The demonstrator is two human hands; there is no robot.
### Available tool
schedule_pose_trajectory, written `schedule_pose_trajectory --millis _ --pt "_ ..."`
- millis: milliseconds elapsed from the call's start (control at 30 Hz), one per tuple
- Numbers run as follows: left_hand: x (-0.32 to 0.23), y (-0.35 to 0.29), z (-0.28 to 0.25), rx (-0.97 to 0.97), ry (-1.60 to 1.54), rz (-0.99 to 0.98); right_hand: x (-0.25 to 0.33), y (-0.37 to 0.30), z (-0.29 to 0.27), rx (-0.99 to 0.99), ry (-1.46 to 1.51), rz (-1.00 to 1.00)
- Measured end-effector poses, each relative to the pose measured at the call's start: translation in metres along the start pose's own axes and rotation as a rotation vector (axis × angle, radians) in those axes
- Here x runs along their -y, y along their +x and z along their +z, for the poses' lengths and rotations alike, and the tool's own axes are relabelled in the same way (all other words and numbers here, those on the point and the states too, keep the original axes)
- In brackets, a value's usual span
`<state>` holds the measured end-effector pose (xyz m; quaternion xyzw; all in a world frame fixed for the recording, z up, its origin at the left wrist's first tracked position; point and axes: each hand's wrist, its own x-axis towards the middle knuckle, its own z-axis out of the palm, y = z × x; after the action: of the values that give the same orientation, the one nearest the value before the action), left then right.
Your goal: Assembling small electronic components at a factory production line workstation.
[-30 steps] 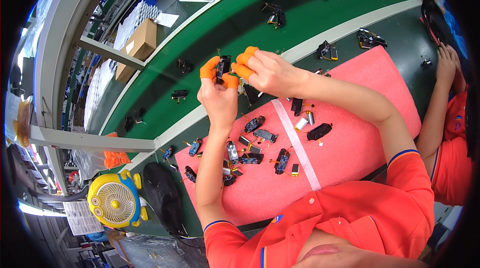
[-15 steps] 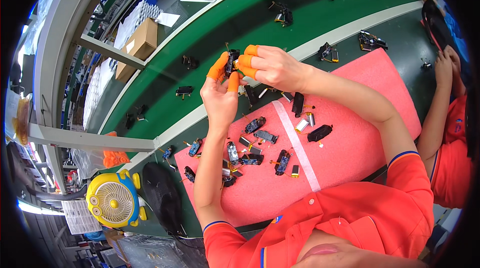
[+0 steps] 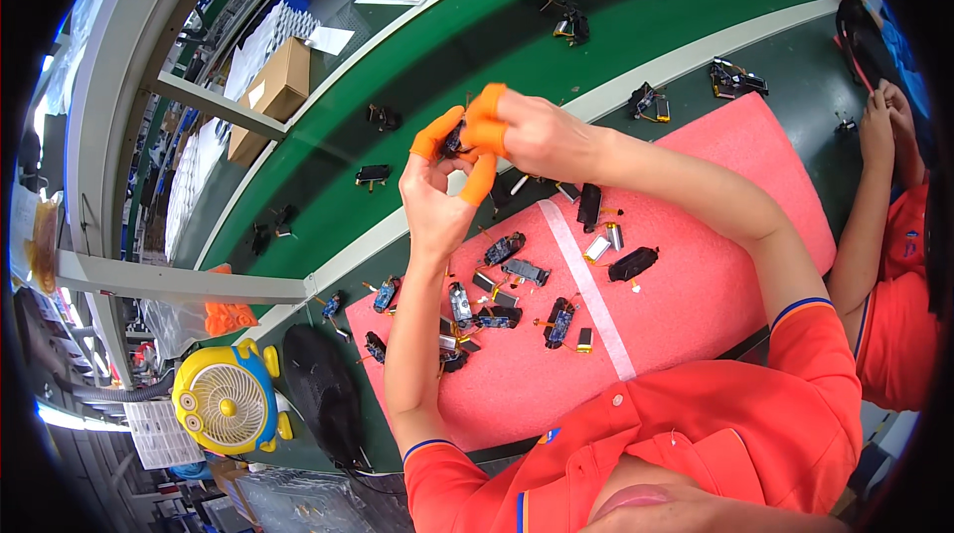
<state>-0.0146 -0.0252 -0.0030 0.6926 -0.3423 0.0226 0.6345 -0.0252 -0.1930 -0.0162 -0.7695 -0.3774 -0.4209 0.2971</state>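
Note:
Both hands, with orange finger cots on several fingertips, meet above the far edge of the pink foam pad (image 3: 696,205). Between them is a small black electronic assembly (image 3: 452,144), mostly covered by the fingers. My left hand (image 3: 437,200) pinches it from the left and below. My right hand (image 3: 537,136) closes its fingers over it from the right. Several similar assemblies lie on the pad below, among them one with a blue circuit board (image 3: 559,322), a black housing (image 3: 634,264) and a silver battery cell (image 3: 597,249).
A green conveyor belt (image 3: 477,46) with scattered assemblies runs beyond the pad. A yellow and blue fan (image 3: 227,404) and a black pouch-like item (image 3: 320,394) lie at left, near a metal frame post (image 3: 104,116). At right, another person's forearm (image 3: 867,205) reaches over the bench.
My right fingers have closed further over the assembly, hiding more of it and its yellowish part. The pieces on the belt have shifted slightly right and away.

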Motion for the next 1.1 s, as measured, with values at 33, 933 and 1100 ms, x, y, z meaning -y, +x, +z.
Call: schedule_pose_trajectory --millis 33,933,1100 --pt "-0.001 0.000 0.001 0.002 0.001 -0.001 0.002 0.002 0.002 -0.002 0.000 0.002" --pt "0.001 0.003 -0.013 0.095 0.626 0.284 0.008 0.002 0.006 -0.159 0.667 0.630" --pt "-0.007 0.000 0.000 0.041 0.438 -0.042 -0.025 0.006 0.002 0.013 0.785 0.822"
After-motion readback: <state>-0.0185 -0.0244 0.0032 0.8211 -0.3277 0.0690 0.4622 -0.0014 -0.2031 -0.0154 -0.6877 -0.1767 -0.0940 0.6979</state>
